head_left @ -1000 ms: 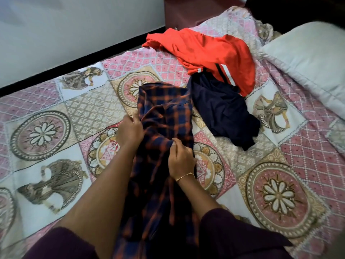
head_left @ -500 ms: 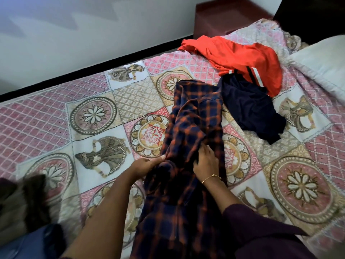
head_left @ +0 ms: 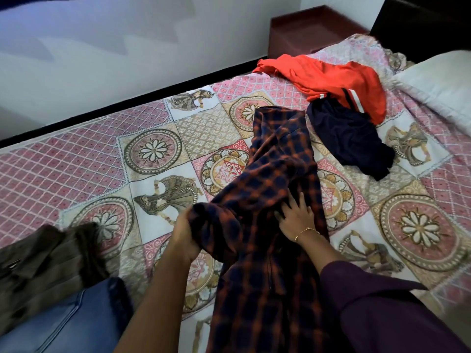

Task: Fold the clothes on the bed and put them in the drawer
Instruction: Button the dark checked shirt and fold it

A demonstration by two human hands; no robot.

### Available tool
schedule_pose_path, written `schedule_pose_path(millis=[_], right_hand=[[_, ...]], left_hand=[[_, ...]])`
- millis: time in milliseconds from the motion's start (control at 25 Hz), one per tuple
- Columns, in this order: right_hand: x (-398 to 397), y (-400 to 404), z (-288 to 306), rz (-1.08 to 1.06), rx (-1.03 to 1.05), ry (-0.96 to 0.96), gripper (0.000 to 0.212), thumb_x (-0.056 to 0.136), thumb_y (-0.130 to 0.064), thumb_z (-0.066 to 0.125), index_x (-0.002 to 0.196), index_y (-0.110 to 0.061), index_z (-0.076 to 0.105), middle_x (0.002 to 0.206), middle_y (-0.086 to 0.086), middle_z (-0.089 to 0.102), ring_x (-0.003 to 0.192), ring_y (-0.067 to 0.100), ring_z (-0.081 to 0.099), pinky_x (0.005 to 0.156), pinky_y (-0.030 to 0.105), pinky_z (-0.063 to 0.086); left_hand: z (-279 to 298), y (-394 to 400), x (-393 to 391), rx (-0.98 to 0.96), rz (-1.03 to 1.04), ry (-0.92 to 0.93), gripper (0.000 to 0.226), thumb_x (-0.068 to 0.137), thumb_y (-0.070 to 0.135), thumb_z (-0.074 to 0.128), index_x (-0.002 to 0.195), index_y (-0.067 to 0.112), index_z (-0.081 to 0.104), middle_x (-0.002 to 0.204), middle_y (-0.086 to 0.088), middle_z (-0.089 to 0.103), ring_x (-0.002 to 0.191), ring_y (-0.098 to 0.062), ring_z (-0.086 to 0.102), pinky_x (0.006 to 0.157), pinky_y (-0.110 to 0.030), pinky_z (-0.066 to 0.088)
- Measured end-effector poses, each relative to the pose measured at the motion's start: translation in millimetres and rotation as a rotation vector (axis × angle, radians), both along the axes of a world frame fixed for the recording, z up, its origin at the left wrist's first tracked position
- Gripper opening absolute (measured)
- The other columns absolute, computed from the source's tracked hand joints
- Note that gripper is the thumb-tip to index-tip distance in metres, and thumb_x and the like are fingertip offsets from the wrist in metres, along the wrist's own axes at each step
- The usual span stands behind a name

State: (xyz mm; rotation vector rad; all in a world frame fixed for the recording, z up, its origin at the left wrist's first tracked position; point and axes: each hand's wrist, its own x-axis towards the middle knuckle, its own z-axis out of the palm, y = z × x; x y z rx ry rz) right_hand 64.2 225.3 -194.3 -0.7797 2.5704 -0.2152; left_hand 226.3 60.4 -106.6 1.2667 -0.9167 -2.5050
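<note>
Left hand (head_left: pixel 184 233) grip: fingers curled, clutching a bunched fold of the plaid shirt (head_left: pixel 270 212). Right hand (head_left: pixel 297 216) just beside it: fingers spread, pressing the shirt flat onto the bed (head_left: pixel 153 159). Beyond the grip lie orange garment (head_left: pixel 328 80) and navy garment (head_left: pixel 349 138).

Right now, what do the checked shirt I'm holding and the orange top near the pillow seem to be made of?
Checked shirt: looks like soft woven cotton or flannel, matte, with a blue and orange woven check and limp folds. Orange top: probably a smoother knit, maybe polyester jersey, with a faint sheen and striped trim. Neither fibre is certain.
</note>
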Motion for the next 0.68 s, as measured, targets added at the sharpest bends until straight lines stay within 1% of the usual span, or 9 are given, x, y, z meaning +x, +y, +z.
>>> schedule_pose_path(millis=[80,160,200,320,360,440,520,600,680], right_hand=[[1,-8,5,-0.057,-0.167,0.011,0.04,0.095,-0.021,0.038,0.134,-0.017,0.047,0.152,0.004,0.029,0.143,0.032,0.014,0.111,0.046,0.021],[-2,-15,14,-0.301,-0.518,0.056,0.035,0.086,-0.006,0.035,0.106,0.0,0.062,0.123,0.019,0.056,0.12,0.037,0.048,0.093,0.038,0.039],[-2,-16,18,-0.419,-0.645,0.12,0.031,0.085,0.0,0.036,0.099,0.004,0.063,0.112,0.022,0.058,0.107,0.038,0.054,0.085,0.035,0.039],[-15,-25,17,-0.459,-0.692,0.155,0.032,0.096,-0.007,0.04,0.122,0.0,0.057,0.129,0.017,0.051,0.117,0.032,0.049,0.097,0.033,0.036],[-22,-30,18,-0.41,-0.674,0.057,0.036,0.099,-0.017,0.038,0.13,-0.006,0.053,0.137,0.013,0.047,0.126,0.029,0.043,0.106,0.036,0.032],[-37,-44,23,-0.355,-0.594,-0.175,0.044,0.1,-0.035,0.032,0.139,-0.019,0.044,0.149,0.008,0.036,0.14,0.027,0.027,0.114,0.047,0.021],[-48,-52,25,-0.218,-0.312,-0.267,0.048,0.101,-0.04,0.023,0.147,-0.026,0.028,0.157,0.005,0.017,0.145,0.03,0.01,0.115,0.053,0.013],[-47,-53,20,-0.003,0.032,-0.247,0.05,0.101,-0.044,0.016,0.149,-0.034,0.007,0.159,0.001,-0.005,0.145,0.031,-0.007,0.113,0.057,0.005],[-42,-52,14,0.071,0.136,-0.28,0.058,0.098,-0.053,0.015,0.149,-0.035,-0.005,0.157,-0.001,-0.019,0.143,0.028,-0.019,0.112,0.057,-0.003]], left_hand=[[7,-12,5,0.028,0.144,0.107,0.055,0.095,0.028,0.036,0.057,0.008,0.07,0.063,-0.008,0.067,0.056,-0.017,0.066,0.067,-0.032,0.046],[14,-17,6,-0.011,0.136,0.115,0.036,0.089,0.028,0.046,0.068,0.01,0.07,0.068,-0.006,0.068,0.064,-0.018,0.065,0.067,-0.03,0.048],[14,-17,7,-0.037,0.109,0.103,0.024,0.082,0.024,0.052,0.071,0.011,0.068,0.067,-0.005,0.067,0.064,-0.018,0.064,0.064,-0.027,0.05],[22,-6,3,-0.029,-0.041,0.122,0.016,0.064,0.015,0.055,0.057,0.008,0.068,0.054,-0.006,0.062,0.049,-0.014,0.06,0.048,-0.016,0.048],[23,-1,0,-0.031,-0.101,0.135,0.015,0.058,0.013,0.056,0.062,0.004,0.067,0.054,-0.007,0.062,0.048,-0.014,0.06,0.048,-0.016,0.048],[19,4,-9,-0.035,-0.207,0.166,0.042,0.046,0.007,0.055,0.088,0.002,0.061,0.066,-0.01,0.065,0.056,-0.016,0.062,0.052,-0.019,0.05],[13,8,-20,-0.036,-0.297,0.195,0.059,0.043,0.006,0.055,0.102,0.004,0.053,0.081,-0.013,0.064,0.068,-0.021,0.062,0.059,-0.023,0.05],[12,13,-28,-0.012,-0.316,0.238,0.062,0.041,0.007,0.059,0.102,0.006,0.053,0.086,-0.014,0.062,0.072,-0.023,0.062,0.062,-0.025,0.051],[10,16,-33,0.041,-0.205,0.306,0.065,0.029,0.005,0.069,0.093,0.005,0.062,0.083,-0.013,0.065,0.067,-0.022,0.066,0.058,-0.023,0.054]])
